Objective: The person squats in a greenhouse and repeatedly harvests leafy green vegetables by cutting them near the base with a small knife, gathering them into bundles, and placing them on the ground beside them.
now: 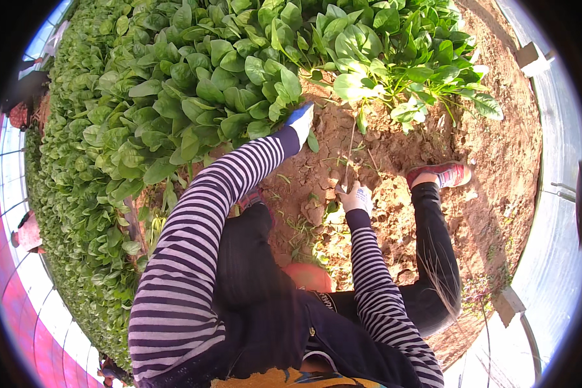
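Note:
My left hand (301,122), in a white and blue glove, reaches to the edge of a dense bed of leafy green plants (233,82) that look like spinach. Its fingers are mostly hidden, so I cannot tell whether they hold anything. A single green leaf (313,141) shows just below that hand. My right hand (358,198), in a pale glove, is closed around the near end of a thin, rod-like tool (350,150). The tool points away from me over the bare soil (327,131), its far end near a clump of leaning plants (407,82).
My red shoes (446,174) are planted either side of the soil strip. Below me is a round reddish object (310,277), partly covered. Plastic sheeting (562,194) runs along the right. Another person (29,233) is at the far left edge. Cut stems (303,233) litter the ground.

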`<state>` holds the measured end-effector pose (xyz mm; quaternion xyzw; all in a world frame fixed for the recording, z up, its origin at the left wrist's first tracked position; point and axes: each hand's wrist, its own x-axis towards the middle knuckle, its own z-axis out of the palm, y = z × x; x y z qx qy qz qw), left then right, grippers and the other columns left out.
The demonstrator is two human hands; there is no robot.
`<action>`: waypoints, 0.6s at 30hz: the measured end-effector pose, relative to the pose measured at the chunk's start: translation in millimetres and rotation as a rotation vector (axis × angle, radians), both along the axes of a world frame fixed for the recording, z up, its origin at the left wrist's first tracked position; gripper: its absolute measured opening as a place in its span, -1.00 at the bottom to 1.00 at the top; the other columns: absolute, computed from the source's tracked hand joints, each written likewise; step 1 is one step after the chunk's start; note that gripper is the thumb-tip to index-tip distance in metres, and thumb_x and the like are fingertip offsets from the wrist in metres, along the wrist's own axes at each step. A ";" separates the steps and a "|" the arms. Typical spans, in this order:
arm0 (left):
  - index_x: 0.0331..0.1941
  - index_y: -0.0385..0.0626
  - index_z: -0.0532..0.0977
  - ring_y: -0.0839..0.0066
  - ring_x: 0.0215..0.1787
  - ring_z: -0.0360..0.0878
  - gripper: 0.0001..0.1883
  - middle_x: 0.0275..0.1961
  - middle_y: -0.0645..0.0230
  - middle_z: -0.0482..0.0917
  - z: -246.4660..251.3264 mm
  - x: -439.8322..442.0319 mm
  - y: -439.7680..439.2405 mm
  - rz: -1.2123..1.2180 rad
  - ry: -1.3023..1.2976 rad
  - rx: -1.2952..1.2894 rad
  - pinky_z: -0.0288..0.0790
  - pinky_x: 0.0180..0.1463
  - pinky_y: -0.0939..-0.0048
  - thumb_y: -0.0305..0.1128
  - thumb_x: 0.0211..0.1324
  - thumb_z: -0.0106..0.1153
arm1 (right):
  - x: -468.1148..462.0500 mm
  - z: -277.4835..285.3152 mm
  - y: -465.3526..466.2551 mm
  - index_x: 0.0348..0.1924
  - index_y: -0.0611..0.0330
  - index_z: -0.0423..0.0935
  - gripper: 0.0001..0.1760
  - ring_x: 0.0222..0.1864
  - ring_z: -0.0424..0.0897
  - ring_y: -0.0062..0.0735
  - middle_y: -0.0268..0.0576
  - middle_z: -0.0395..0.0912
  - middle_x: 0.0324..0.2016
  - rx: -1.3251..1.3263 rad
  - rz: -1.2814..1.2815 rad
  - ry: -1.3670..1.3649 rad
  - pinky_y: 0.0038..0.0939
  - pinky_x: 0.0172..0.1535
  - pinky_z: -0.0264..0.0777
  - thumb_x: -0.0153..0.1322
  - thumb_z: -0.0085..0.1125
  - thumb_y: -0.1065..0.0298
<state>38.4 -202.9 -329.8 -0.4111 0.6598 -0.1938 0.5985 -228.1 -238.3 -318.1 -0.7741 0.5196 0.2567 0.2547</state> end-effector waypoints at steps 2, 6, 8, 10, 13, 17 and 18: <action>0.40 -0.09 0.13 0.33 0.48 0.08 -0.44 0.42 0.21 0.22 -17.7 39.5 6.2 -0.061 -0.450 0.159 -0.16 0.53 0.27 -0.13 0.40 -0.28 | 14.7 -2.2 7.2 0.27 0.20 0.27 -0.19 0.01 0.55 -0.04 0.09 0.52 0.00 0.000 0.118 -0.033 -0.20 0.01 0.46 0.30 0.29 -0.07; 0.38 -0.05 0.21 0.20 0.22 0.40 -0.48 0.23 0.16 0.44 -6.8 43.4 23.8 0.484 0.456 -0.216 -0.06 0.47 -0.01 -0.29 0.35 -0.27 | 3.8 -36.3 11.2 0.18 0.16 0.33 -0.39 -0.20 0.62 -0.17 -0.01 0.56 -0.14 -0.098 -0.186 -0.205 -0.22 -0.20 0.53 0.39 0.18 0.00; 0.37 -0.08 0.21 0.19 0.23 0.40 -0.48 0.25 0.15 0.43 -9.9 40.1 34.8 0.474 0.488 -0.310 -0.03 0.45 -0.01 -0.29 0.36 -0.28 | 11.1 -50.4 8.6 0.11 0.13 0.35 -0.49 -0.38 0.59 -0.29 -0.07 0.55 -0.26 0.323 -0.682 -0.650 -0.26 -0.39 0.51 0.41 0.16 0.04; 0.34 -0.11 0.26 0.20 0.20 0.42 -0.50 0.22 0.17 0.46 -15.4 40.5 40.2 0.483 0.493 -0.384 0.05 0.39 -0.01 -0.27 0.35 -0.26 | 34.3 -8.7 -5.3 -0.01 0.11 0.38 -0.61 -0.67 0.46 -0.47 -0.18 0.49 -0.48 0.719 -0.951 -0.794 -0.38 -0.68 0.38 0.46 0.11 0.06; 0.25 -0.14 0.37 0.25 0.11 0.48 -0.54 0.14 0.22 0.53 -20.1 45.8 31.7 0.541 0.492 -0.443 0.19 0.25 0.06 -0.26 0.33 -0.20 | 46.7 -34.7 2.9 -0.04 0.16 0.43 -0.70 -0.74 0.31 -0.61 -0.40 0.33 -0.70 0.553 -0.813 -0.900 -0.48 -0.69 0.16 0.51 -0.01 0.15; 0.11 -0.14 0.48 0.32 -0.02 0.55 -0.61 -0.04 0.33 0.62 -22.7 47.4 21.3 0.618 0.486 -0.436 0.27 0.08 0.15 -0.27 0.29 -0.12 | 50.5 -46.1 19.0 0.23 0.23 0.32 -0.47 -0.17 0.64 -0.07 0.11 0.63 -0.19 0.069 -0.069 -0.517 -0.18 -0.09 0.49 0.49 0.00 0.11; 0.10 -0.14 0.49 0.32 -0.01 0.55 -0.62 -0.05 0.32 0.62 -21.8 47.7 21.5 0.649 0.509 -0.437 0.26 0.12 0.13 -0.28 0.29 -0.12 | 58.9 -39.6 20.2 0.23 0.23 0.32 -0.46 -0.13 0.62 -0.02 0.13 0.62 -0.17 0.088 -0.074 -0.472 -0.15 -0.05 0.46 0.48 0.00 0.10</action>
